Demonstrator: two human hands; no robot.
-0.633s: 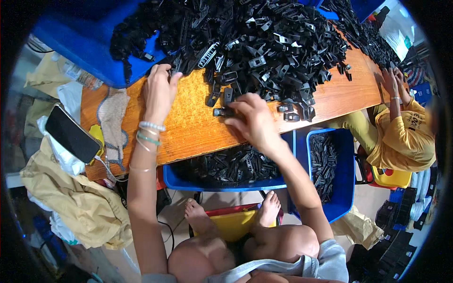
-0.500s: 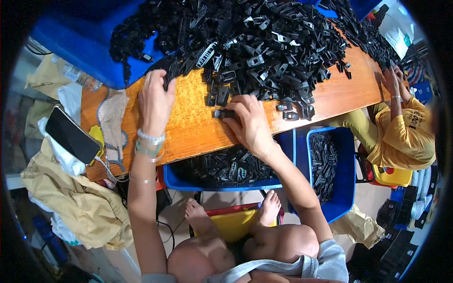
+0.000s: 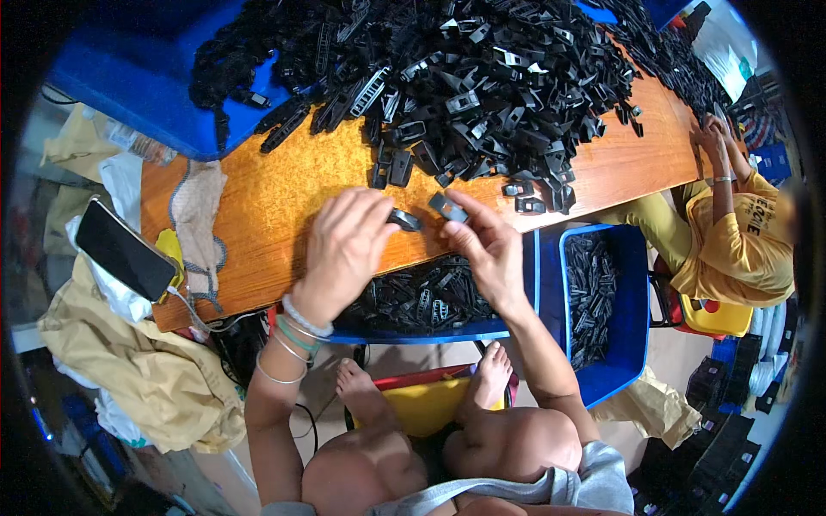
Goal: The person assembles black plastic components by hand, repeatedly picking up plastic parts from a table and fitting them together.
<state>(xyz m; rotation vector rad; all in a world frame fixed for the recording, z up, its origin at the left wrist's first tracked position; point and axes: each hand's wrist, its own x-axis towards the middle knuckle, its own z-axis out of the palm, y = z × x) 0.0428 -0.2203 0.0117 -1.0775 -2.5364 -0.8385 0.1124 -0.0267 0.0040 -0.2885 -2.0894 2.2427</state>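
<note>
My left hand (image 3: 346, 245) is closed with its fingertips on a small dark plastic piece (image 3: 405, 220), just above the table's near edge. In my right hand (image 3: 492, 254), another black plastic clip part (image 3: 447, 206) with a small window is pinched between thumb and fingers. The two pieces face each other, with a small gap between them. Beyond both hands rises a big pile of black plastic parts (image 3: 482, 95), some wedge-shaped with windows, some long and slotted like ladders. A few loose parts (image 3: 391, 166) lie at the pile's near edge.
Under the wooden table's (image 3: 249, 249) edge stand blue bins (image 3: 632, 344) holding black parts. On the left are a phone (image 3: 125, 254), a cloth (image 3: 198, 224) and brown paper (image 3: 129, 361). At the right sits a co-worker in a yellow shirt (image 3: 744, 245), hands on the parts.
My left hand has come from the pile's left edge toward the middle and nearer, now with a piece. My right hand has lifted its part from the tabletop and moved right.
</note>
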